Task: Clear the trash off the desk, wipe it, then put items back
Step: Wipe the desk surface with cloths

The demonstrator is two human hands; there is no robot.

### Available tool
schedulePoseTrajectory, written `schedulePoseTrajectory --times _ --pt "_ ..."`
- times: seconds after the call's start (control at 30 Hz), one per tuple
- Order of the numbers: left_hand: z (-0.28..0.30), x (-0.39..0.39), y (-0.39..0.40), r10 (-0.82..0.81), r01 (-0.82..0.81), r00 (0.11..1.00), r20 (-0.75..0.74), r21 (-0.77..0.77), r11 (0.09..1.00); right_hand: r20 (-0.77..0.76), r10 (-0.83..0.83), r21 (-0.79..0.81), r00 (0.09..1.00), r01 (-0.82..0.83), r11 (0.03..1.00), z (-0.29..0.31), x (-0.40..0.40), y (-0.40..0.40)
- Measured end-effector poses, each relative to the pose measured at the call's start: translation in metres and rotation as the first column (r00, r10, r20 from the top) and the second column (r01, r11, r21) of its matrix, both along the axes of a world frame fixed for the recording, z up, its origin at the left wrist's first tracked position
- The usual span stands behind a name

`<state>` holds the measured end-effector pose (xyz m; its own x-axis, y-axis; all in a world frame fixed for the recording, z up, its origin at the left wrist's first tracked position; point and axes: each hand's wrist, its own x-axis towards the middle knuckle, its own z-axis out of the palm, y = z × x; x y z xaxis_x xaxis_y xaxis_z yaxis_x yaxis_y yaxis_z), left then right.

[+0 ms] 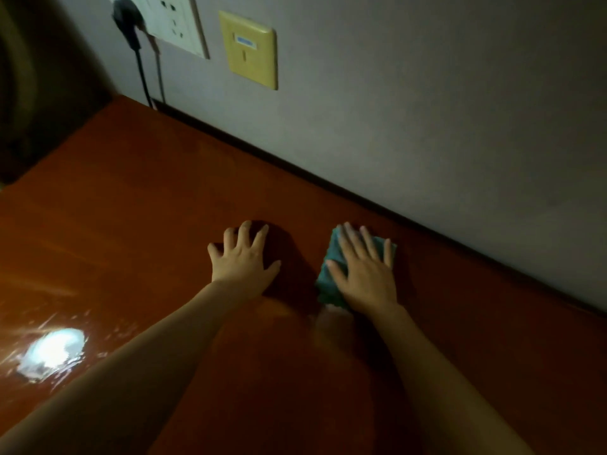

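A glossy reddish-brown desk (138, 224) fills the lower part of the view, its far edge against a grey wall. My right hand (363, 274) lies flat, fingers straight, pressing a folded teal cloth (328, 274) onto the desk near the wall. The cloth shows to the left of the palm and past the fingertips. My left hand (243, 257) rests flat on the bare wood beside it, fingers spread, holding nothing. The two hands are a short gap apart.
A white socket panel (170, 18) with a black plug (126, 21) and cables hanging behind the desk sits on the wall at upper left. A yellow wall plate (249, 50) is to its right. A bright light reflection (54, 349) glares on the desk's left.
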<state>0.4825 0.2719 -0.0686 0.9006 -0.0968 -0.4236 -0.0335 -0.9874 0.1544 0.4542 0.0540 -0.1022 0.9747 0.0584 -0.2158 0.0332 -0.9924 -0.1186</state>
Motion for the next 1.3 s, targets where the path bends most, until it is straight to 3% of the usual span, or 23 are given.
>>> schedulePoseTrajectory --times 0.13,0.2,0.33,0.43,0.5,0.57,0.7,0.83,0.97,1.17,1.23,1.3 --pt "0.001 -0.001 -0.010 -0.029 0.029 1.000 0.000 0.018 0.999 0.032 -0.299 -0.033 0.954 0.300 0.953 0.003 0.036 -0.019" --pt "0.000 -0.002 -0.013 -0.046 0.046 0.999 0.009 0.035 0.998 0.023 -0.366 0.012 0.930 0.366 0.931 0.002 0.062 -0.005" --pt "-0.001 -0.003 -0.024 -0.120 0.116 0.990 0.071 0.067 0.991 0.028 -0.202 0.044 0.979 0.201 0.979 0.000 0.078 0.032" --pt "0.000 -0.006 -0.041 -0.206 0.202 0.976 0.067 0.064 0.977 0.061 -0.032 0.009 0.998 0.032 0.999 0.000 0.042 0.036" --pt "0.002 -0.009 -0.052 -0.291 0.289 0.957 0.017 0.067 0.955 0.035 -0.010 0.015 0.999 0.009 1.000 0.001 0.011 0.018" --pt "0.002 -0.012 -0.063 -0.362 0.362 0.932 -0.008 0.069 0.930 0.007 -0.078 0.045 0.997 0.078 0.996 0.001 -0.013 -0.016" --pt "0.001 -0.014 -0.073 -0.336 0.333 0.942 0.030 0.060 0.941 0.004 -0.290 -0.010 0.957 0.290 0.957 0.006 -0.019 -0.079" --pt "-0.003 -0.017 -0.070 -0.331 0.329 0.942 0.045 0.057 0.943 0.011 -0.482 -0.019 0.876 0.482 0.876 0.004 0.017 -0.073" --pt "-0.004 -0.021 -0.065 -0.339 0.336 0.938 0.068 0.053 0.940 0.018 -0.328 0.031 0.945 0.327 0.945 0.003 0.037 -0.017" --pt "0.001 -0.033 -0.047 -0.353 0.351 0.935 0.023 0.058 0.934 0.014 -0.004 0.041 1.000 0.004 0.999 0.001 -0.044 -0.009" --pt "0.000 -0.036 -0.045 -0.342 0.341 0.939 0.025 0.054 0.939 0.003 -0.018 -0.001 1.000 0.018 1.000 0.002 -0.068 -0.041" --pt "-0.002 -0.039 -0.045 -0.324 0.322 0.945 0.037 0.046 0.945 -0.021 -0.137 -0.027 0.990 0.137 0.990 0.005 -0.076 -0.074"
